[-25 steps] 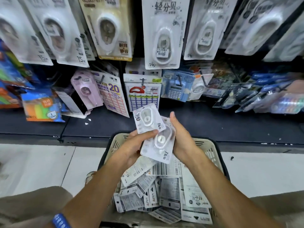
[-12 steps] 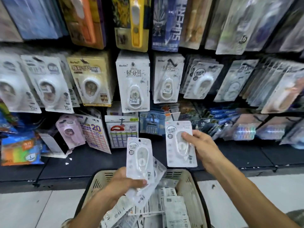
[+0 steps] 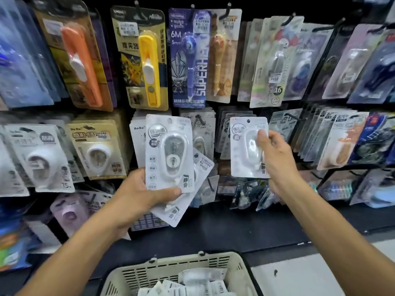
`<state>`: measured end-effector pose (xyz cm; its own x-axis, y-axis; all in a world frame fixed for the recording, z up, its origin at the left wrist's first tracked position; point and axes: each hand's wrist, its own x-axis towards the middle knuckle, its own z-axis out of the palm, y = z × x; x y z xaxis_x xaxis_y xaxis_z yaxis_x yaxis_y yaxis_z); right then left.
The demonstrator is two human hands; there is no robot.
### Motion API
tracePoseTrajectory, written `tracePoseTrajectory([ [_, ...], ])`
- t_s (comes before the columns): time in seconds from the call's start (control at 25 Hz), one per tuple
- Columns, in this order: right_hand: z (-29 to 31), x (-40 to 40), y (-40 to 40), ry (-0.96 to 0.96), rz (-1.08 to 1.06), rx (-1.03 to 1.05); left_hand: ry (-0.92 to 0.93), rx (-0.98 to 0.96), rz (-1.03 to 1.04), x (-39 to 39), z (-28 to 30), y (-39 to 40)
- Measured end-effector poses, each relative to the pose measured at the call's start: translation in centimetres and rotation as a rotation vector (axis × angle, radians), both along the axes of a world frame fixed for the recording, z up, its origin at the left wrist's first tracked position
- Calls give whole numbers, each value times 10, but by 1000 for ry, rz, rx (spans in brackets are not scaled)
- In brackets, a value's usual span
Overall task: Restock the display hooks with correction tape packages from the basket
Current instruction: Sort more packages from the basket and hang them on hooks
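Note:
My left hand (image 3: 136,197) grips a small fanned stack of white correction tape packages (image 3: 168,154), thumb across the bottom of the front card, held up before the middle row of hooks. My right hand (image 3: 275,159) pinches a single white correction tape package (image 3: 243,146) upright, level with the row of hanging white packages (image 3: 235,122) behind it. Its hang hole sits near the top of the card. The beige basket (image 3: 171,272) stands below at the bottom centre with several more packages (image 3: 192,283) inside.
The display wall holds rows of hanging stationery: an orange cutter (image 3: 81,60), a yellow clip pusher (image 3: 149,67), a blue "6M" tape pen (image 3: 188,58). A black shelf ledge (image 3: 235,227) runs under the hooks. White floor tiles (image 3: 320,272) lie right of the basket.
Both hands rose from the basket toward the hooks. My right hand took one package from the stack and carried it up and right; the view tilted upward.

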<state>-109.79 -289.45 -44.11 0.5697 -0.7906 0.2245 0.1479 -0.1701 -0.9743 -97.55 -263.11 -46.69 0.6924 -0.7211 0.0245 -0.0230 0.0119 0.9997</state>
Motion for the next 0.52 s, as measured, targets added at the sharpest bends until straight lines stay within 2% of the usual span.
tracePoseTrajectory([
  [0.12,-1,8,-9,57,-113,-24,29,-50,54,-2,-6,-19],
  [0.28,-1,3,-16,92,-262,15,36,-66,18,-14,-7,-41],
  [0.36,-1,1,-16,144,-330,-30,30,-53,-10,-16,-8,-46],
  [0.44,-3,0,-12,321,-485,-372,6,-11,-55,-19,-10,-49],
  [0.48,-3,-1,-6,365,-538,-579,-3,10,-81,-20,-10,-49],
  [0.52,-3,-2,2,333,-491,-693,-13,28,-102,-21,-11,-50],
])
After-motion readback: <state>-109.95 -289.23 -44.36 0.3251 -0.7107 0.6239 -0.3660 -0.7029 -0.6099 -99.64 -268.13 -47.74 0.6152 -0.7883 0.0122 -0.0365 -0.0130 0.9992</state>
